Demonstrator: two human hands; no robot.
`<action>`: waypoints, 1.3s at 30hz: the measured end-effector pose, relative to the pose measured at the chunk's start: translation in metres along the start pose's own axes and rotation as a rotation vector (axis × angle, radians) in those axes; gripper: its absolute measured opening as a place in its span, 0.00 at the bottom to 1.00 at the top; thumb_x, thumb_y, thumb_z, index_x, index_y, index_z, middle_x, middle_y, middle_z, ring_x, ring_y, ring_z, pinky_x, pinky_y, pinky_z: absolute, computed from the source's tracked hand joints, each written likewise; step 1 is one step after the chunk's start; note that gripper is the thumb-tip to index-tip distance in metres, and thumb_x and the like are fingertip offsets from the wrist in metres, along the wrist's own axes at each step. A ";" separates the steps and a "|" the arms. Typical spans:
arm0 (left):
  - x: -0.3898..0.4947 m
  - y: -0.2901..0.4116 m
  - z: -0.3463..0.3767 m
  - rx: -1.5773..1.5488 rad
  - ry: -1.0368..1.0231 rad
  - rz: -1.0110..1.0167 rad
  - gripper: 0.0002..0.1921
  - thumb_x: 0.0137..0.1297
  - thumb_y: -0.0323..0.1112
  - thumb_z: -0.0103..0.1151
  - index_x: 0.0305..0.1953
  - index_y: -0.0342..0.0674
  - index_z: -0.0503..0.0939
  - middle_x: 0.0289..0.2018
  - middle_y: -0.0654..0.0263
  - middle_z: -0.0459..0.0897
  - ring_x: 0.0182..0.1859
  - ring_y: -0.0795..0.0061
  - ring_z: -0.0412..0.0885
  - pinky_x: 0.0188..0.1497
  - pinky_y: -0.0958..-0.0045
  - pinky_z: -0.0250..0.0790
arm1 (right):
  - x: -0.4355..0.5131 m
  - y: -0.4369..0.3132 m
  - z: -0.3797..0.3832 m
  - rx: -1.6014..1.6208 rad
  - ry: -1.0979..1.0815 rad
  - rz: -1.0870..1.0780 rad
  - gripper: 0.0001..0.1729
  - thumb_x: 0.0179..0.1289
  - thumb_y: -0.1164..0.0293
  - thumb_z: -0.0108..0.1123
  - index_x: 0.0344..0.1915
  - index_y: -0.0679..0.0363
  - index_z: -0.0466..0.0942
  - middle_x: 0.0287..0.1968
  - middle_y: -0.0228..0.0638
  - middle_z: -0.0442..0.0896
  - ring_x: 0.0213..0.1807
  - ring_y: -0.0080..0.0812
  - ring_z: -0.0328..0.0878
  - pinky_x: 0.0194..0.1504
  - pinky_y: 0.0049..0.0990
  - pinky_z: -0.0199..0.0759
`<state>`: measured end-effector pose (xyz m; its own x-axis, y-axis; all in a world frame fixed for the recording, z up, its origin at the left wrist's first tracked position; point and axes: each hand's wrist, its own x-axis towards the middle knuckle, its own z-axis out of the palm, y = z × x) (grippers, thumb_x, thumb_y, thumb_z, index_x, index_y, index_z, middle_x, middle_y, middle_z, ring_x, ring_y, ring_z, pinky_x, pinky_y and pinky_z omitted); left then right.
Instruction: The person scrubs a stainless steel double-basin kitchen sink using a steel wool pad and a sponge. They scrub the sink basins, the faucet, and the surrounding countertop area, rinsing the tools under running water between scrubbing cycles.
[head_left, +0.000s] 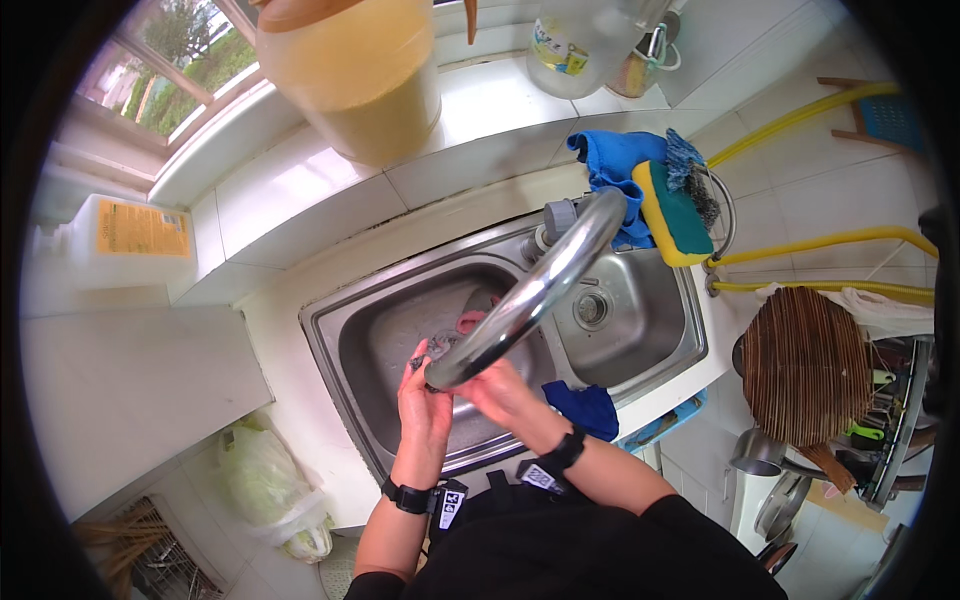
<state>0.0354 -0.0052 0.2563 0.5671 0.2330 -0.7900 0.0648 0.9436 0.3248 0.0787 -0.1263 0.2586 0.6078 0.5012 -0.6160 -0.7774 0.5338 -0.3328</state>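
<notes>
Both my hands meet over the larger left basin of a stainless steel double sink (390, 330), beneath the end of a curved chrome faucet spout (547, 292). My left hand (424, 405) is palm up and holds a small dark, wiry piece (416, 362) that looks like steel wool. My right hand (499, 394) reaches in from the other side, and its fingers are hidden behind the spout. Beyond the fingers, something clear and glinting (444, 341) shows, water or glass. A pink item (471, 321) lies deeper in the basin, partly covered by the spout.
Behind the faucet are a blue cloth (619, 154) and a yellow-green sponge (671, 214). A dark blue cloth (581, 409) drapes over the front rim. On the ledge stand a large tub (360, 90) and a clear bottle (574, 52). A white jug (135, 240) stands left.
</notes>
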 end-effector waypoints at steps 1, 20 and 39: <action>0.000 0.001 -0.002 0.036 -0.045 0.061 0.23 0.69 0.24 0.46 0.65 0.34 0.62 0.55 0.52 0.74 0.55 0.58 0.76 0.59 0.54 0.70 | 0.009 0.009 0.005 0.050 -0.022 0.025 0.14 0.72 0.69 0.51 0.49 0.67 0.75 0.46 0.40 0.81 0.46 0.33 0.80 0.50 0.33 0.76; 0.078 -0.093 0.057 0.430 -0.507 0.470 0.20 0.65 0.28 0.54 0.59 0.34 0.71 0.58 0.57 0.75 0.60 0.65 0.72 0.65 0.64 0.61 | 0.018 -0.082 -0.025 -1.222 0.093 -0.711 0.27 0.67 0.77 0.49 0.65 0.69 0.62 0.65 0.48 0.68 0.66 0.42 0.67 0.67 0.31 0.59; 0.169 -0.140 0.098 1.430 -0.106 1.269 0.13 0.55 0.21 0.51 0.43 0.30 0.77 0.42 0.42 0.78 0.49 0.38 0.73 0.51 0.51 0.66 | -0.026 -0.141 -0.130 -1.070 0.408 -0.657 0.13 0.70 0.77 0.50 0.51 0.63 0.79 0.47 0.34 0.82 0.43 0.24 0.81 0.43 0.22 0.74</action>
<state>0.2026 -0.1215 0.1283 0.8547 0.4639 0.2332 0.1303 -0.6264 0.7685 0.1521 -0.3030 0.2287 0.9729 0.0168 -0.2307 -0.2156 -0.2957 -0.9306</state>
